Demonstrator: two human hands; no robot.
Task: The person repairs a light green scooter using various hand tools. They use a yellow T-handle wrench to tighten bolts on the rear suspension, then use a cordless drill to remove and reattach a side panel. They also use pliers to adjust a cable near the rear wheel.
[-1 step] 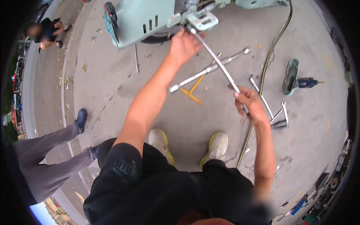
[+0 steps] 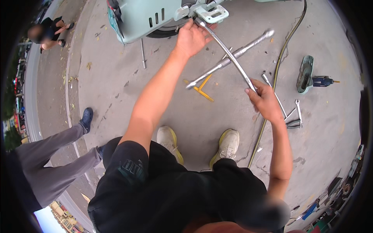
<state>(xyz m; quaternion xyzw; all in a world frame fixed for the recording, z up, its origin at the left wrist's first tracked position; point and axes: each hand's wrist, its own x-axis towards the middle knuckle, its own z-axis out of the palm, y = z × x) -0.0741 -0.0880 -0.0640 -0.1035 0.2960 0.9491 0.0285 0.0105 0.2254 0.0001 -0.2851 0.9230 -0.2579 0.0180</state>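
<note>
A silver four-way cross wrench [image 2: 222, 45] slants from the underside of a pale green scooter [image 2: 147, 17] down to my right hand [image 2: 265, 101]. My right fingers are closed round its near end. The wrench's crossing arms are smeared by motion. Beside the far socket end, under the scooter's footrest [image 2: 211, 14], is my left hand [image 2: 193, 40], palm up with fingers stretched out and partly behind the shaft. Its fingers look apart rather than wrapped; the bolt at the socket is hidden.
A yellow T-handle tool [image 2: 203, 93] lies below the wrench. A thin rod [image 2: 143, 54], a hose [image 2: 276, 73], pliers [image 2: 294, 124], a spanner [image 2: 298, 110] and a power drill [image 2: 322, 81] by a green cover [image 2: 305, 73] are on the ground. People are at left.
The wrench's crossing arms have turned and shifted up and right. My right hand has moved slightly up and right on the near end. My left hand stays by the socket.
</note>
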